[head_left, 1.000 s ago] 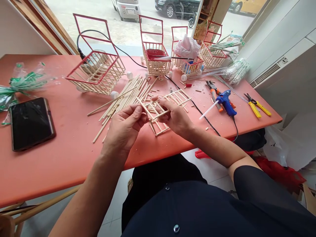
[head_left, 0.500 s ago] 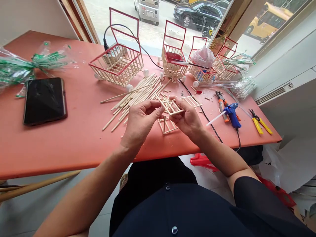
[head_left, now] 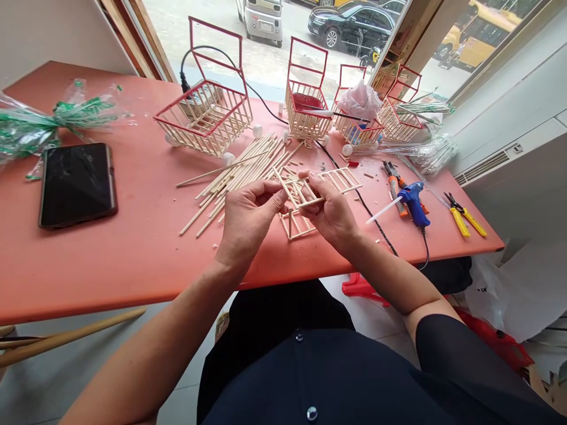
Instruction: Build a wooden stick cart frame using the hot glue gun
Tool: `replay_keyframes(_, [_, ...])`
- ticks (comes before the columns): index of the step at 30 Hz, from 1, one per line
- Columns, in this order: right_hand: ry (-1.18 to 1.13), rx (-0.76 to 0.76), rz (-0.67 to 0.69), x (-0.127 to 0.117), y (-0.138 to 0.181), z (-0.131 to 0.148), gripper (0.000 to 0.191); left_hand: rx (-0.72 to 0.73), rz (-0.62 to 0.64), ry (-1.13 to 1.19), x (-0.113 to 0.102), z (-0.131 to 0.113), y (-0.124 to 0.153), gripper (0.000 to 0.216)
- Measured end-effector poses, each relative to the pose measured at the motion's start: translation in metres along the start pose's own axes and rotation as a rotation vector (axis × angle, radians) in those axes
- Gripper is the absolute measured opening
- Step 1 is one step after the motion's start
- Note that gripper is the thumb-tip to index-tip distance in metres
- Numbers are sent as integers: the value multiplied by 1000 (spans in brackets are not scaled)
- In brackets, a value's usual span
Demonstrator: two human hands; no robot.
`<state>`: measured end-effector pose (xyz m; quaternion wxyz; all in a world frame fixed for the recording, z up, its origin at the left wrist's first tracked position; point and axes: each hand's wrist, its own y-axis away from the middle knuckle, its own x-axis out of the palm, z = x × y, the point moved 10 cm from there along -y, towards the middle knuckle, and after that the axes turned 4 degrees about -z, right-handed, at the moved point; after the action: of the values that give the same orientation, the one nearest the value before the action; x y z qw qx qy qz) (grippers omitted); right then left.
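A small ladder-like frame of thin wooden sticks (head_left: 286, 188) is held up above the table between my two hands. My right hand (head_left: 334, 215) grips its right side, thumb on top and fingers underneath. My left hand (head_left: 250, 218) is closed in a pinch at the frame's left edge; its fingertips hide the exact contact. Below the hands lies another stick frame (head_left: 301, 229) with a short upright piece at its left. A third ladder-like frame (head_left: 343, 179) rests just beyond my right hand. Loose wooden sticks (head_left: 239, 177) are piled beyond my left hand.
Several red-rimmed stick carts (head_left: 208, 118) stand along the window side. A blue glue gun (head_left: 414, 203), orange-handled pliers (head_left: 393, 186) and yellow-handled cutters (head_left: 465, 218) lie right. A dark tablet (head_left: 77, 186) and plastic wrapping (head_left: 53, 121) lie left. A black cord (head_left: 372, 212) crosses the table (head_left: 146, 254).
The whole view has shifted slightly. Both hands keep their hold on the frame, which appears tilted a little differently; the things on the table stay put.
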<state>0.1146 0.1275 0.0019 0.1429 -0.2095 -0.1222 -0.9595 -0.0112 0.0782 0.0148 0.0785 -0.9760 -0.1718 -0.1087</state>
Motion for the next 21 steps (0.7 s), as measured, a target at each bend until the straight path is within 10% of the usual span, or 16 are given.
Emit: replay_keyframes(21, [10,39,-60,-2,4,-5,23,100,-76,-83,-6,-7,-1,30])
